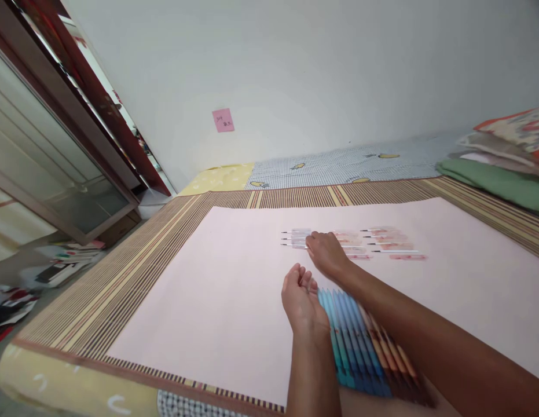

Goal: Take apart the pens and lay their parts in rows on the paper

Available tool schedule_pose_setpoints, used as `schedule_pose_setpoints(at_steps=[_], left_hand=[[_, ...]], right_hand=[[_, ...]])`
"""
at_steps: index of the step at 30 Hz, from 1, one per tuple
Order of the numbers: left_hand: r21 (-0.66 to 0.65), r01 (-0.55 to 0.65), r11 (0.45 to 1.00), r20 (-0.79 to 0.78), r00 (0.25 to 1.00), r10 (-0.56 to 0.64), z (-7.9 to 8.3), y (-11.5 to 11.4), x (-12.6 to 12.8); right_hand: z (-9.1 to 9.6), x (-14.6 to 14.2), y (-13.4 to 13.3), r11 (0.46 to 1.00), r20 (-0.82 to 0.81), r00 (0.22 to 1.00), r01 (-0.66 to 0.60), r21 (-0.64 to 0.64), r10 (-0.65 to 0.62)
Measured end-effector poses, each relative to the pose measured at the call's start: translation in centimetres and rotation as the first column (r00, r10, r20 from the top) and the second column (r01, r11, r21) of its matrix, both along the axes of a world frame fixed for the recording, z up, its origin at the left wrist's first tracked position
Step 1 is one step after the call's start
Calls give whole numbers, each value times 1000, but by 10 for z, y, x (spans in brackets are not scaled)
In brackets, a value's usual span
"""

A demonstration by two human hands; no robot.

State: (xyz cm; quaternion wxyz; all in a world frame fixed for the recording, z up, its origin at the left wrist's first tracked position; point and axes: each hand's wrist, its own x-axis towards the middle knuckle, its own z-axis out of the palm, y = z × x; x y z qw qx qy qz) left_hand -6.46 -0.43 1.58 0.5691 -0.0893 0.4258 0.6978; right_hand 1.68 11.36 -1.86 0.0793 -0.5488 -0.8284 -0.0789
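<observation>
Slim white pen refills [399,251] with dark tips and pinkish or clear ends lie in two groups on a pale pink sheet [200,289]. My right hand [327,253] reaches over the left group, its fingers closed at the lowest refill there. Just below and left of it, my left hand [301,298] is turned palm up with curled fingers; what they hold, if anything, is hidden. A row of pens [354,336], shading from blue to orange and brown, lies side by side beneath my forearms, which partly cover them. The pens' near ends look blurred.
Under the sheet is a striped mat [134,249] on a bed with yellow and checked cloth. Folded fabrics [499,179] are piled at the right. A pink note [223,120] sticks to the wall. A glass-panelled door [65,139] and floor clutter are at left.
</observation>
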Motion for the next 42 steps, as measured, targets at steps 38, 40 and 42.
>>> schedule_pose_setpoints(at_steps=[38,40,42], left_hand=[[-7,32,999,9,999,-31,3,0,4],[-9,30,1000,12,999,-30,3,0,4],[-6,30,1000,17,999,-30,3,0,4]], right_hand=[[3,-6,1,1000,35,999,-17,-15,18],[4,-6,1,1000,42,999,-13,-18,13],[6,-7,1,1000,47,999,-10,-17,11]])
